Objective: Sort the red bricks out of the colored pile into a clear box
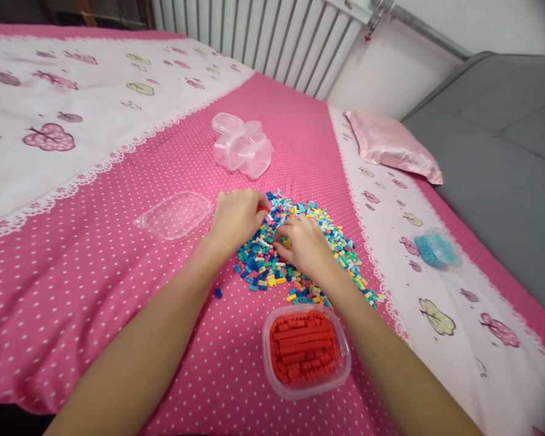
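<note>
A spread pile of small plastic building bricks [261, 266] in blue, yellow, green, white and pink lies on the pink dotted bedspread [163, 375]. At the pile's left edge is my left hand [238, 215], its fingers curled down and closed on a red brick [264, 206] that partly shows at the fingertips. Over the middle of the pile, my right hand [303, 242] reaches in with bent fingers, thumb and forefinger apart; yellow bricks show in the gap. Just in front of the pile, a clear plastic tub [267, 369] holds red bricks [304, 345], some laid in long rows.
A clear lid [177, 215] lies left of my left hand. Several clear tubs [243, 148] are grouped behind the pile. On the right sits a tub of light blue bricks [437, 249]. Farther back are a pink pillow [393, 145], a grey headboard [495, 133] and a radiator [263, 42].
</note>
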Demonstrator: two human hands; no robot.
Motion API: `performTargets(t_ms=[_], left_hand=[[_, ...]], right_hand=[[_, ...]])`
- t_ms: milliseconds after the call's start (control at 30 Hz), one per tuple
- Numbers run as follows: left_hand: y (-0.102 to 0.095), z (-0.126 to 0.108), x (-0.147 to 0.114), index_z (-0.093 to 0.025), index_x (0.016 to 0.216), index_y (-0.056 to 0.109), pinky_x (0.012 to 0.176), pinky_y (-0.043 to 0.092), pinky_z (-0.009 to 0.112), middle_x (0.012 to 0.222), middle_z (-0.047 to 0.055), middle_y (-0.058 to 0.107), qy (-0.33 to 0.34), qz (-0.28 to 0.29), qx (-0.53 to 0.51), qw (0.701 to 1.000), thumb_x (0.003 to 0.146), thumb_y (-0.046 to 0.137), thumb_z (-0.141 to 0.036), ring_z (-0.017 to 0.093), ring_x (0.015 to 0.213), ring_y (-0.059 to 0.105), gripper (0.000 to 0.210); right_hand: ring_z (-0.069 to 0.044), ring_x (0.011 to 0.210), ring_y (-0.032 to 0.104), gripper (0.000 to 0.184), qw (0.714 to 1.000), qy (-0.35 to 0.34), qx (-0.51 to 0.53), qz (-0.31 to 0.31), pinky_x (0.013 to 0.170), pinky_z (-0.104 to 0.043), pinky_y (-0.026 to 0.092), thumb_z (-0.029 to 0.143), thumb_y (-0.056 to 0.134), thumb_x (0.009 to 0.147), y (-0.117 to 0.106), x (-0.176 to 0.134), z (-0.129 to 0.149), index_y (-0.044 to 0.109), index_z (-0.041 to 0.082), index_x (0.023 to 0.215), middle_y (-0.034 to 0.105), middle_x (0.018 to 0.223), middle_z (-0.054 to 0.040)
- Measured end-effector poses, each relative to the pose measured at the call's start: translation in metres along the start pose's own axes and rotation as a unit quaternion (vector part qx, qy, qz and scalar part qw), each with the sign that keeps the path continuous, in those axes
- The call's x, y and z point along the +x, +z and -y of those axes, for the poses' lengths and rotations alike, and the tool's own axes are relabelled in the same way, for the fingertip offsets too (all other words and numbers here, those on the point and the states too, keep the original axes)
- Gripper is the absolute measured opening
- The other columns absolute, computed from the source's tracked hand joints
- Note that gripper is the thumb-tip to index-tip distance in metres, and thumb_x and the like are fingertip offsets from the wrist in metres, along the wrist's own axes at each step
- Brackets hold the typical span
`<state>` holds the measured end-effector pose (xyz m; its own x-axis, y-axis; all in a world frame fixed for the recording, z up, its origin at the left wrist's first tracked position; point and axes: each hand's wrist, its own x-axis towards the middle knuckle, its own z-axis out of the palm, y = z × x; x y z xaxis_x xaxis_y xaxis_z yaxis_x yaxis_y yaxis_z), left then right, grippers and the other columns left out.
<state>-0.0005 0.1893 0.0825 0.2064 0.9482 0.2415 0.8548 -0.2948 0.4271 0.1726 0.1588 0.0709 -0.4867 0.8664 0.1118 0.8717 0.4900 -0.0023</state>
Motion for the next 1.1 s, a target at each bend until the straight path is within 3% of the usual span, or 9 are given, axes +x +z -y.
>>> performTargets(t_ms=[167, 367, 600, 833, 967, 1100], left_hand=[[-0.001, -0.001, 0.000, -0.020, 0.100, 0.077, 0.085, 0.049, 0.038, 0.097, 0.008, 0.079, -0.005, 0.010, -0.004, 1.000, 0.087, 0.060, -0.019, 0.027, 0.091, 0.071, 0.022], [-0.001, -0.001, 0.000, -0.021, 0.100, 0.077, 0.086, 0.049, 0.040, 0.096, 0.009, 0.078, -0.003, 0.009, -0.001, 1.000, 0.088, 0.059, -0.019, 0.028, 0.093, 0.071, 0.022], [-0.002, -0.002, -0.001, -0.022, 0.099, 0.077, 0.087, 0.049, 0.039, 0.096, 0.008, 0.079, -0.008, 0.009, 0.005, 1.000, 0.086, 0.060, -0.018, 0.028, 0.094, 0.071, 0.022], [-0.001, 0.000, 0.002, -0.021, 0.099, 0.077, 0.086, 0.049, 0.039, 0.097, 0.008, 0.079, -0.004, 0.011, 0.001, 1.000, 0.087, 0.061, -0.021, 0.028, 0.095, 0.071, 0.020], [0.000, 0.001, 0.003, -0.021, 0.100, 0.077, 0.086, 0.049, 0.039, 0.099, 0.008, 0.079, 0.000, 0.006, -0.001, 1.000, 0.086, 0.061, -0.021, 0.029, 0.094, 0.071, 0.022], [0.000, 0.001, 0.002, -0.021, 0.099, 0.078, 0.087, 0.049, 0.038, 0.100, 0.007, 0.079, 0.006, 0.008, -0.014, 1.000, 0.086, 0.061, -0.021, 0.027, 0.094, 0.071, 0.022]], right_hand=[[-0.025, 0.087, 0.062, 0.012, 1.000, 0.011, 0.001, -0.002, 0.086, -0.037, 0.038, 0.023, 0.066, 0.090, -0.001, -0.001, -0.003, 0.077, 0.019, 0.086, 0.072, 0.081, -0.0081], [-0.025, 0.096, 0.062, 0.005, 0.999, -0.022, 0.019, 0.016, 0.085, -0.037, 0.035, 0.023, 0.072, 0.088, 0.002, -0.002, -0.006, 0.077, 0.023, 0.089, 0.073, 0.093, -0.0051], [-0.026, 0.100, 0.061, 0.004, 0.997, -0.057, 0.043, 0.042, 0.091, -0.041, 0.031, 0.023, 0.072, 0.089, -0.003, -0.003, -0.004, 0.076, 0.022, 0.089, 0.072, 0.094, -0.0067], [-0.020, 0.088, 0.065, 0.009, 0.991, -0.041, 0.124, 0.024, 0.090, -0.037, 0.036, 0.012, 0.070, 0.083, -0.004, 0.001, -0.005, 0.071, 0.021, 0.084, 0.074, 0.084, 0.0000], [-0.016, 0.079, 0.066, 0.010, 0.980, -0.006, 0.195, -0.022, 0.079, -0.029, 0.045, 0.010, 0.068, 0.079, -0.020, -0.014, -0.009, 0.069, 0.020, 0.083, 0.074, 0.081, 0.0007], [-0.015, 0.073, 0.067, 0.011, 0.945, 0.020, 0.323, -0.048, 0.070, -0.026, 0.049, 0.011, 0.070, 0.078, -0.046, -0.054, -0.002, 0.067, 0.021, 0.080, 0.072, 0.077, 0.0026]])
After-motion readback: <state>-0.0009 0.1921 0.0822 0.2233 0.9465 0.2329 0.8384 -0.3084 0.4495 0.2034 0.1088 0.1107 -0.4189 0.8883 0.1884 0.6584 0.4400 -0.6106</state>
